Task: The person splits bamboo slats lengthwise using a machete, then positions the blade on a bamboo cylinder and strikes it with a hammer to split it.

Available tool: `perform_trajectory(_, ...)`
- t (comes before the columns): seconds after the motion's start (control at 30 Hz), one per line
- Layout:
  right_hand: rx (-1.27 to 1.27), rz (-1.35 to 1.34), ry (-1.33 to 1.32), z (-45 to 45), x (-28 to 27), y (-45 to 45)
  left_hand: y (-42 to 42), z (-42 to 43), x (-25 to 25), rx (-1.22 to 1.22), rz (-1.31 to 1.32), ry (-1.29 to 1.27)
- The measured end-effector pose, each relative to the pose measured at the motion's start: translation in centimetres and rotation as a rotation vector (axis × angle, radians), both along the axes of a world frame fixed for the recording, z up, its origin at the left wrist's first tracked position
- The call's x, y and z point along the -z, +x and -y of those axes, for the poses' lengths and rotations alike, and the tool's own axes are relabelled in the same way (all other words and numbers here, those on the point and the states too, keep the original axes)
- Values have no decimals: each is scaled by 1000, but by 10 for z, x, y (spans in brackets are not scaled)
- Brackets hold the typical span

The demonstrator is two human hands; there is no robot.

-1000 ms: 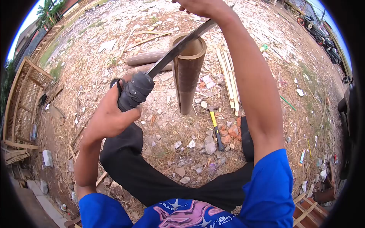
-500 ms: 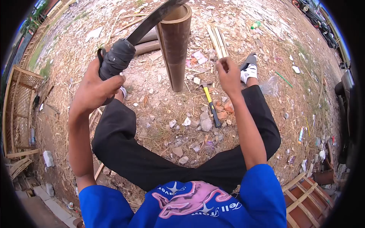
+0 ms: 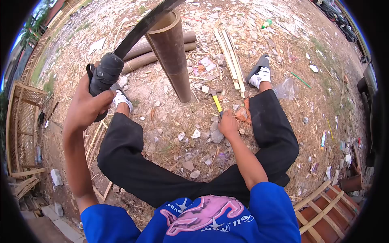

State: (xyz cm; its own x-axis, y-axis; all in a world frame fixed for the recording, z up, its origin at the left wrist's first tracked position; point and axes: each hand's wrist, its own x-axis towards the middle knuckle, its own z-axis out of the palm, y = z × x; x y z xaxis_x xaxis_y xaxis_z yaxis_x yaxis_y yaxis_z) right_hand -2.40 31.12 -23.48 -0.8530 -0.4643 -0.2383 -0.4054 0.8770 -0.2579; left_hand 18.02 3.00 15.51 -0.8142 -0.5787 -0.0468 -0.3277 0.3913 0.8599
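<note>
My left hand [image 3: 87, 104] is wrapped round the black-bound handle of a machete [image 3: 142, 30]. The machete's blade slants up to the right and lies across the top rim of a thick brown bamboo section [image 3: 167, 52]. That hollow bamboo stands on the ground between my feet, leaning a little to the left at its top. Down by the stones, my right hand [image 3: 229, 124] has its fingers closed round the dark grip of a hammer [image 3: 216, 101] with a yellow shaft. The hammer's head rests on the ground, and my hand hides the grip's lower end.
Two more bamboo lengths [image 3: 142, 56] lie behind the standing one. Split bamboo strips [image 3: 229, 58] lie beside my right foot [image 3: 260, 74]. Stones [image 3: 216, 135] and a broken brick [image 3: 241, 114] surround the hammer. A lattice frame [image 3: 22, 125] stands at the left.
My right hand has come down from beside the bamboo strips and closed on the hammer's grip. My left hand and the machete have shifted left, and the bamboo's top now leans left.
</note>
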Motion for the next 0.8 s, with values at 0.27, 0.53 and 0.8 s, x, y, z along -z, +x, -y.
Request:
perform_trajectory(0.27, 18, -41, 120, 7, -3, -2, 21, 12, 2, -13, -25, 84)
perform_trajectory(0.53, 61, 63, 34, 7, -3, -21, 35, 10, 3, -44, -26, 96)
perform_trajectory(0.8, 167, 460, -437, -23, -55, -52, 35, 10, -5, -10, 24, 97)
